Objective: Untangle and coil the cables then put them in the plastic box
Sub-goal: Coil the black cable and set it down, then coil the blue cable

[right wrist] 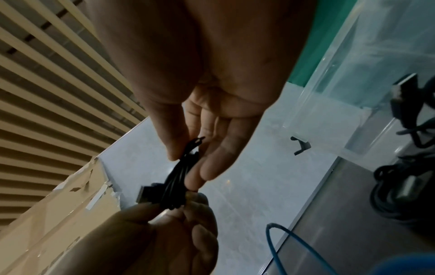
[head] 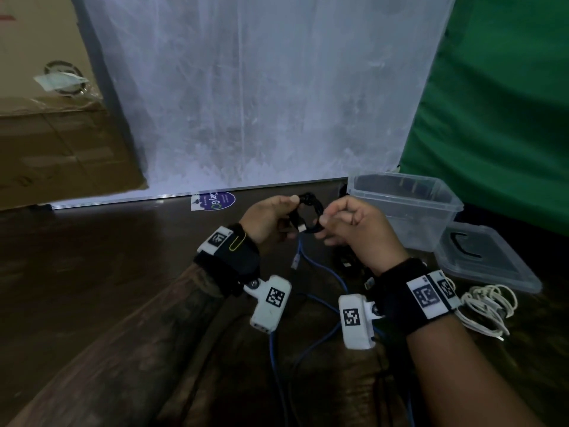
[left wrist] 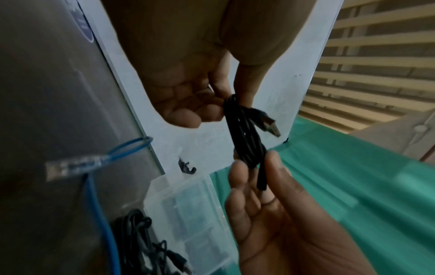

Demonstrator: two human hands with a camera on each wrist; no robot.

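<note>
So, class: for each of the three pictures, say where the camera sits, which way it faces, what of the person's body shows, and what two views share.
Head: worn on the head, facing forward and down; left hand, right hand, both forearms.
Left wrist: along the left hand towards the black cable coil; the right hand opposite.
Right wrist: along the right hand; the left hand below.
Shared: all show the coil, blue cable and plastic box.

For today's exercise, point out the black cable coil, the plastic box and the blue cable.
black cable coil (left wrist: 244, 134): left wrist view, on the bundled loops.
plastic box (head: 431, 211): head view, on its clear front wall.
blue cable (head: 323, 269): head view, on the strand below the hands.
</note>
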